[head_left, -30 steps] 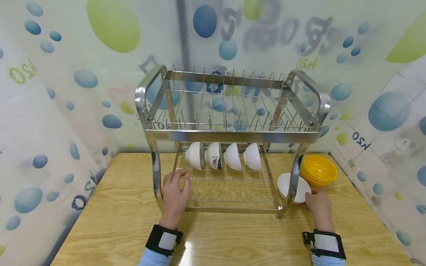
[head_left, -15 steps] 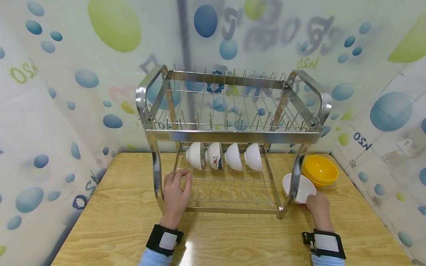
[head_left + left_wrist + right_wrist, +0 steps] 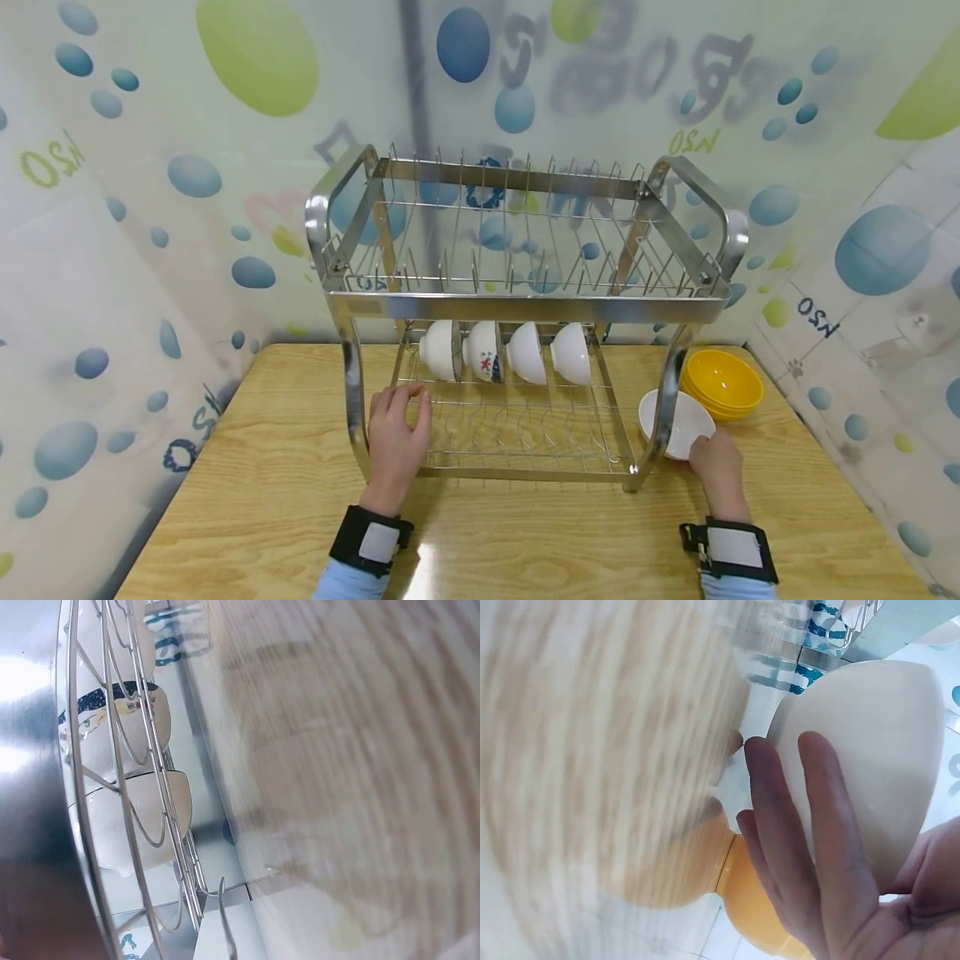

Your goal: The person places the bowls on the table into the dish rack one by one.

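My right hand (image 3: 717, 468) pinches a white bowl (image 3: 688, 425) by its near right rim, thumb inside and fingers along the outside. In the right wrist view the same white bowl (image 3: 862, 765) is tilted, with straight fingers (image 3: 832, 817) against its outer wall. My left hand (image 3: 397, 442) rests on the front left part of a two-tier metal dish rack (image 3: 525, 308), fingers loosely bent and tips hidden. In the rack's lower tier, several white bowls stand on edge in a row, one a flowered bowl (image 3: 482, 352). The left wrist view shows bowls (image 3: 135, 817) behind wires, not the hand's grip.
A stack of yellow bowls (image 3: 722, 383) stands at the back right, close behind the held bowl. The rack's right front post (image 3: 663, 400) passes in front of that bowl's left side. Below lies a wooden table (image 3: 525, 542), with a patterned curtain (image 3: 480, 83) behind.
The white bowl in my right hand has shifted slightly right and tilted up a little, mostly in the first half second. My left hand stays in place on the rack.
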Tool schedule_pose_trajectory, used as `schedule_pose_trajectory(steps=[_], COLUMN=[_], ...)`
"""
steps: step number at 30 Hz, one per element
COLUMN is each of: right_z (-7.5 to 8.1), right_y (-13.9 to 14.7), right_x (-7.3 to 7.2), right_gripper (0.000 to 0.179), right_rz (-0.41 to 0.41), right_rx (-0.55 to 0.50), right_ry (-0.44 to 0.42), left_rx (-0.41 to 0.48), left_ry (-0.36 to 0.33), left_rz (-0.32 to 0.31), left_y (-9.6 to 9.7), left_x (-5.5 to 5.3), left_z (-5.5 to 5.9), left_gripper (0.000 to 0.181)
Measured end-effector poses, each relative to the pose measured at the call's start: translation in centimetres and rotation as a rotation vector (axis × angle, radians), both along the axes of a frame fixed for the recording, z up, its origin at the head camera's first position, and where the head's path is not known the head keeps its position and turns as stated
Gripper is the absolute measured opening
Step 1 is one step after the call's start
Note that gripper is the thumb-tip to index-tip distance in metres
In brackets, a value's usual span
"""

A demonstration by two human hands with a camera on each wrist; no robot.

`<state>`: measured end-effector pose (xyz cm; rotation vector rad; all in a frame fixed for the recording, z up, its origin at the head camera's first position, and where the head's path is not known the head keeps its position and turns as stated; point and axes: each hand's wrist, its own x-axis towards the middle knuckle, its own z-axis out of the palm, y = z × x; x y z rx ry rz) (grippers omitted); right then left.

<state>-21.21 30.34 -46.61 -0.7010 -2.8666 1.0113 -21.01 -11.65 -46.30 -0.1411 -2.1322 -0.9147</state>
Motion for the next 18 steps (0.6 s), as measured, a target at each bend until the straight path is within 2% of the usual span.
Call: schedule_pose_trajectory(steps=[11, 18], right_z=[0.5, 1.3], right_y=[-0.2, -0.3], right_x=[0.5, 0.9], right_gripper=[0.046, 0.044], right_rz=[-0.046, -0.061], right_rx=[-0.032, 0.003], right_ry=[0.062, 0.086], left_rx=[0.016, 0.036], left_ry=[-0.03, 0.005], left_rz=[0.006, 0.003], left_y=[0.0, 0.3], left_x=[0.1, -0.2], left_z=[0.1, 0.2], left_gripper=[0.016, 0.019])
